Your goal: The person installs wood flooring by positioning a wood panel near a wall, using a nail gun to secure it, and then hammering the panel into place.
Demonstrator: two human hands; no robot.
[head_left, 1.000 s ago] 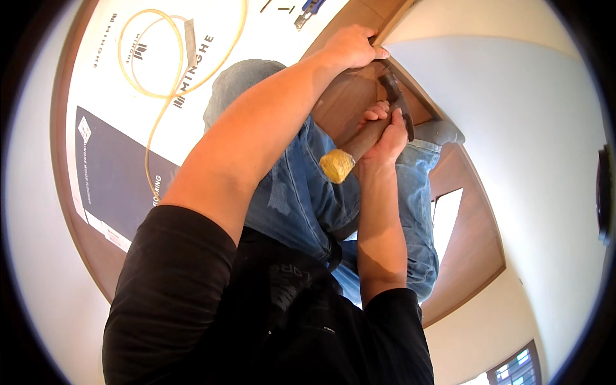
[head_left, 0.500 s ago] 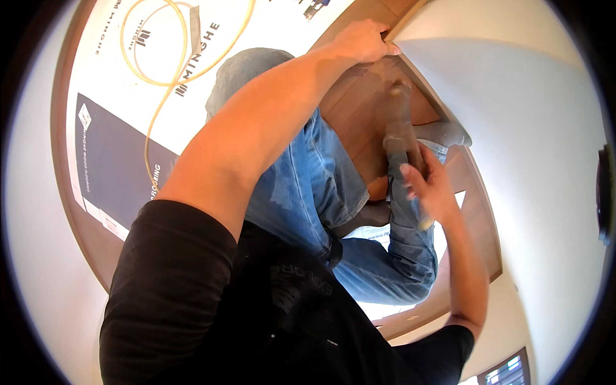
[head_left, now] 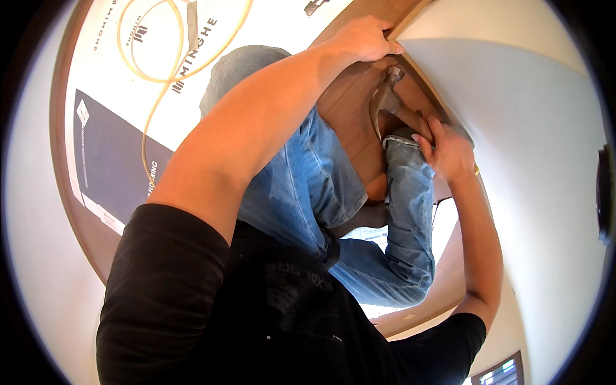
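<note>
My right hand point(head_left: 449, 154) is closed round the handle of a claw hammer point(head_left: 388, 106), close to the wall. The hammer's dark metal head hangs over the brown floor, just beyond my trouser leg, and its handle slants toward the wall. Farther off, my left hand point(head_left: 371, 40) grips the edge of a wooden trim strip point(head_left: 410, 18) at the foot of the wall, thumb and forefinger against it. The strip runs on along the wall past the hammer. The undersides of my left fingers are hidden.
My legs in blue jeans point(head_left: 410, 192) are folded on the wooden floor point(head_left: 346, 90). At left lie white and dark blue cardboard sheets point(head_left: 119, 151) with a looped yellowish hose point(head_left: 149, 131) across them. A pale wall point(head_left: 532, 141) rises at right.
My right hand has moved up and toward the wall, swinging the hammer to a slant; it was blurred before. My left hand stays at the trim strip.
</note>
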